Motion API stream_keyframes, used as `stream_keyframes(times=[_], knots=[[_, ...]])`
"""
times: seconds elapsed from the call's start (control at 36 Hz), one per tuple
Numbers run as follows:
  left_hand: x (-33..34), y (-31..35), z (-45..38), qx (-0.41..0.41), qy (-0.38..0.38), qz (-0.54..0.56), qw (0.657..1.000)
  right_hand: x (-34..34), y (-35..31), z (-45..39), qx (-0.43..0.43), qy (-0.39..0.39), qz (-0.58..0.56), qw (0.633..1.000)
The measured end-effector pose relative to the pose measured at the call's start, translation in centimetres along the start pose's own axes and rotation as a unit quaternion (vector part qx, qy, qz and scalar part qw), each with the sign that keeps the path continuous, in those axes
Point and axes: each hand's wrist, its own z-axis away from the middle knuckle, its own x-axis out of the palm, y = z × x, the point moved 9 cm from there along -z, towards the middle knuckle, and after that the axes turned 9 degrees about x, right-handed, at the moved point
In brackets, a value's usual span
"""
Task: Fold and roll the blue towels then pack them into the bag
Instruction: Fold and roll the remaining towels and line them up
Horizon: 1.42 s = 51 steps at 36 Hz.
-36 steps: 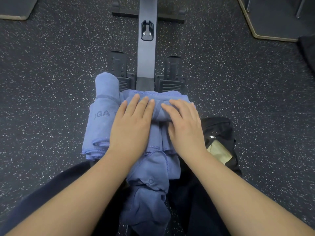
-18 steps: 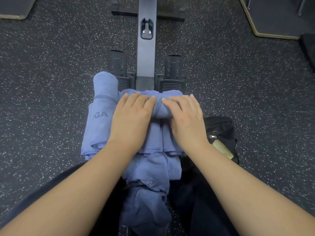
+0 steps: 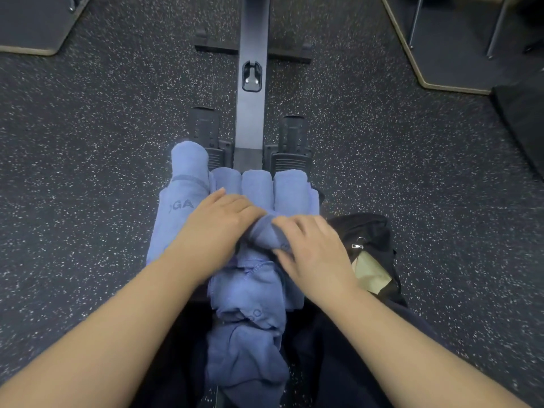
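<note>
Several blue towels lie in front of me on a rowing machine seat. Three short rolled towels (image 3: 257, 184) sit side by side at the far edge, and a longer rolled towel (image 3: 184, 195) with grey lettering lies on the left. My left hand (image 3: 217, 228) and my right hand (image 3: 309, 251) both grip the end of a loose blue towel (image 3: 250, 293) that trails down toward my lap. The black bag (image 3: 368, 240) lies open on the floor at the right, a zipper pull and a tan item showing inside.
The rowing machine rail (image 3: 251, 83) and two black footrests (image 3: 203, 131) stretch ahead. Speckled dark rubber floor (image 3: 88, 172) surrounds everything. Dark mats with pale edges sit at the far left (image 3: 32, 28) and far right (image 3: 441, 48). My dark trousers fill the bottom.
Both hands have drawn back from the far rolls, which now lie uncovered. They have curled onto the end of the loose towel nearer me.
</note>
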Motion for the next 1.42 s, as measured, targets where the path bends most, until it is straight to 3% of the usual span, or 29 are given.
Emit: stream_keyframes(times=[0.14,0.36,0.53,0.72,0.86,1.28,1.42], knots=[[-1.0,-0.3,0.5,-0.009,0.056,-0.025,0.998,0.5,-0.1,-0.4,0.037,-0.048,0.018,0.998],[-2.1,-4.5,5.4,-0.176,0.126,0.001,0.976,0.5,-0.6,-1.3,0.082,-0.052,0.050,0.994],[-3.4,-1.3,4.7,-0.130,0.159,-0.023,0.979,1.1,-1.0,-1.8,0.126,-0.091,0.000,0.988],[-1.5,0.6,4.1,-0.132,0.091,-0.030,0.987,2.1,-0.4,-2.0,0.139,-0.125,-0.046,0.981],[-1.5,0.5,4.2,-0.132,0.092,-0.028,0.987,2.4,-0.8,-2.4,0.122,-0.140,-0.096,0.978],[-0.8,-0.1,4.4,-0.130,0.078,0.020,0.988,3.8,-1.7,-2.6,0.075,-0.228,-0.093,0.966],[-0.6,-0.2,4.2,-0.132,0.056,0.026,0.989,3.8,-2.1,-2.5,0.047,-0.205,-0.098,0.973]])
